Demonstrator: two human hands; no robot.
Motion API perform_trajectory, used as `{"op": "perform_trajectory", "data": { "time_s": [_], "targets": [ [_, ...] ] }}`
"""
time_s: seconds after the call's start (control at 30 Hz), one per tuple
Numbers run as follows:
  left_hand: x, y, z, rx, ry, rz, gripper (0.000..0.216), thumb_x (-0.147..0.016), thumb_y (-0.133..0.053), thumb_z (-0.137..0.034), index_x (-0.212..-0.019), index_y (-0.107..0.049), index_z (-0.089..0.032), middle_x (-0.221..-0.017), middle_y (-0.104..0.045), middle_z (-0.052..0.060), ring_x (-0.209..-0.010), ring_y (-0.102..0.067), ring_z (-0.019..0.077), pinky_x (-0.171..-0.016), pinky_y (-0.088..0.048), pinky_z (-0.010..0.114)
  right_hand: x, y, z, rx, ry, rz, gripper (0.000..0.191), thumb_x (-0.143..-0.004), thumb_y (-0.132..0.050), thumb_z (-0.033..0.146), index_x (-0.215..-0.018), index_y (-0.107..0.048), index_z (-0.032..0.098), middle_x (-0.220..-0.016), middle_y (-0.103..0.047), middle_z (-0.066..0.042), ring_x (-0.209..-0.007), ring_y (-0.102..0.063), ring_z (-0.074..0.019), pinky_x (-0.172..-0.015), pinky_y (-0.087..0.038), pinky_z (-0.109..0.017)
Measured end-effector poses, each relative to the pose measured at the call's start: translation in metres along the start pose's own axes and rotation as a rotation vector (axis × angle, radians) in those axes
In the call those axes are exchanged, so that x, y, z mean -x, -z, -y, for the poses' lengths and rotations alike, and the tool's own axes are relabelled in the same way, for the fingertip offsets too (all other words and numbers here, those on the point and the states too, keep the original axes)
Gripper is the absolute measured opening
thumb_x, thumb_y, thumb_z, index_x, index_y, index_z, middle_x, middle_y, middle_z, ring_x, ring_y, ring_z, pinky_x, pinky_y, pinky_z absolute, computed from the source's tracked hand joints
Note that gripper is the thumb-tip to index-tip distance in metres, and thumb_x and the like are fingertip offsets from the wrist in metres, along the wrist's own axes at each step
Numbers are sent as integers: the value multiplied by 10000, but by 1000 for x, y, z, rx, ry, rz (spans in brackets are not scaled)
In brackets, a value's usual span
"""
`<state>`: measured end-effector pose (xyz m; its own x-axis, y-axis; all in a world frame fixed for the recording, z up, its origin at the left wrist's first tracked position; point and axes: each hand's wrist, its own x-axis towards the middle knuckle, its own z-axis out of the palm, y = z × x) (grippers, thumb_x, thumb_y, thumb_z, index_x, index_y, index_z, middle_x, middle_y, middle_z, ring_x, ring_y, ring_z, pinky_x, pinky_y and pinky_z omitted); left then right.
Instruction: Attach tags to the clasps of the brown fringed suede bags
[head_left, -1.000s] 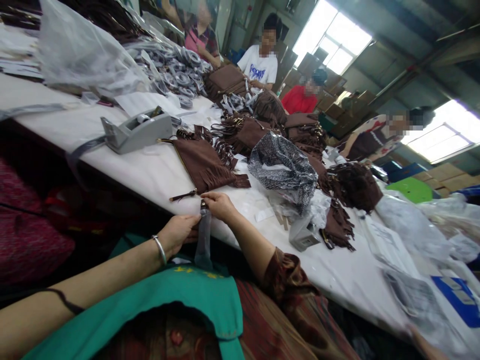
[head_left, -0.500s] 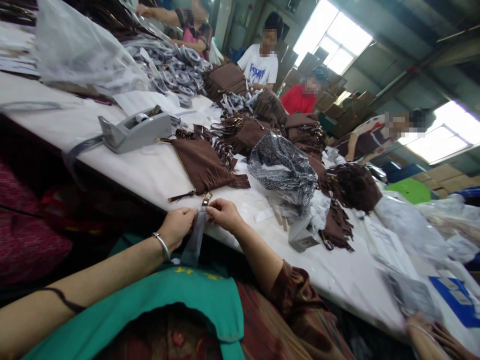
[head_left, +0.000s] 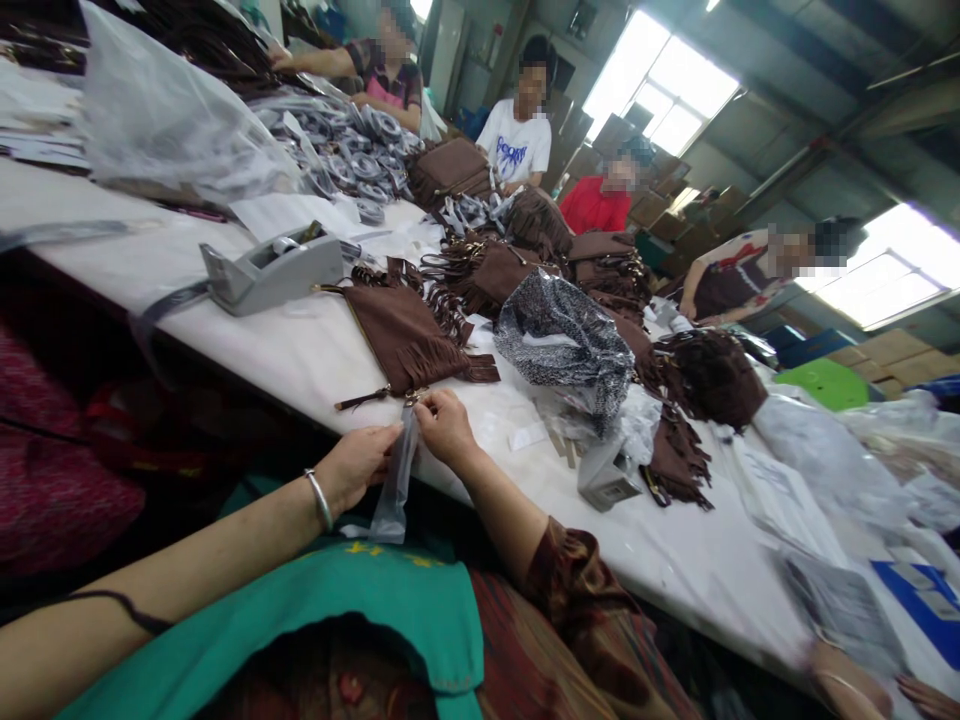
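Lower centre of the frame: left hand (head_left: 358, 466) and right hand (head_left: 447, 428) are both pinching a clear plastic strip (head_left: 395, 484) at the surface (head_left: 300, 350) edge, fingers closed on it; its lower end is hanging toward the lap. Right fingers are also touching a small metal clasp (head_left: 413, 397) of the brown fringed bag (head_left: 409, 332) lying just beyond. Left of that, a grey tape dispenser (head_left: 274, 268) is sitting. Farther up, more brown bags (head_left: 525, 250) are piling, with other people standing behind.
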<state>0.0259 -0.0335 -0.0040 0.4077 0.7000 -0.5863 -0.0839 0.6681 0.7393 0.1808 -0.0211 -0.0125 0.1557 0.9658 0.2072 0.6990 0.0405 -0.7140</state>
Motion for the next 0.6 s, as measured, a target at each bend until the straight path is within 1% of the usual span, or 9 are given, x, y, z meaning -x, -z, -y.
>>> {"op": "perform_trajectory", "data": {
  "time_s": [0.13,0.23,0.3,0.37,0.43,0.53,0.6],
  "targets": [
    [-3,0,4,-2,-4,2,315,-734,-682,-448,-827,-646,-149,-744,-689,67,-585,-629,168,-498,-498,263,-4,-1,-2,-10,80,-29,123,-832,-580,166,-711,-598,182,-867,-590,-41,-869,-556,-161,-855,-462,-274],
    [-5,-2,5,10,-27,-33,265,-743,-678,-416,-802,-630,-162,-695,-669,40,-565,-618,159,-498,-504,265,-7,2,0,-43,177,12,110,-814,-599,135,-713,-615,177,-910,-587,-54,-931,-555,-166,-902,-451,-278],
    [-4,-2,6,21,-24,-63,255,-733,-686,-407,-776,-623,-164,-665,-662,34,-542,-609,155,-485,-494,260,-7,3,1,-88,209,37,96,-808,-613,137,-723,-631,178,-941,-588,-53,-953,-557,-164,-917,-447,-279],
    [-1,-3,8,38,-14,-85,256,-715,-700,-402,-760,-622,-162,-648,-660,34,-526,-606,155,-471,-482,254,-5,2,0,-129,188,48,82,-806,-628,159,-730,-642,182,-950,-594,-46,-946,-566,-158,-910,-450,-276],
    [0,-3,9,52,-22,-114,263,-698,-713,-400,-762,-628,-160,-641,-659,32,-512,-601,155,-457,-470,251,-4,0,-3,-140,122,41,75,-808,-632,180,-735,-646,186,-922,-604,-35,-908,-576,-152,-881,-457,-268],
    [-2,-5,8,67,-47,-156,263,-687,-720,-397,-763,-633,-160,-618,-646,20,-488,-587,150,-439,-460,249,-6,-6,-6,-94,7,-1,109,-824,-606,201,-720,-636,189,-843,-604,-19,-845,-570,-149,-847,-458,-265],
    [-6,-6,7,71,-55,-170,243,-697,-708,-386,-746,-627,-162,-591,-633,12,-459,-565,141,-416,-439,239,-9,-10,-7,-66,-32,-31,137,-827,-595,209,-696,-627,187,-818,-598,-18,-826,-561,-151,-843,-453,-270]
  ]
}}
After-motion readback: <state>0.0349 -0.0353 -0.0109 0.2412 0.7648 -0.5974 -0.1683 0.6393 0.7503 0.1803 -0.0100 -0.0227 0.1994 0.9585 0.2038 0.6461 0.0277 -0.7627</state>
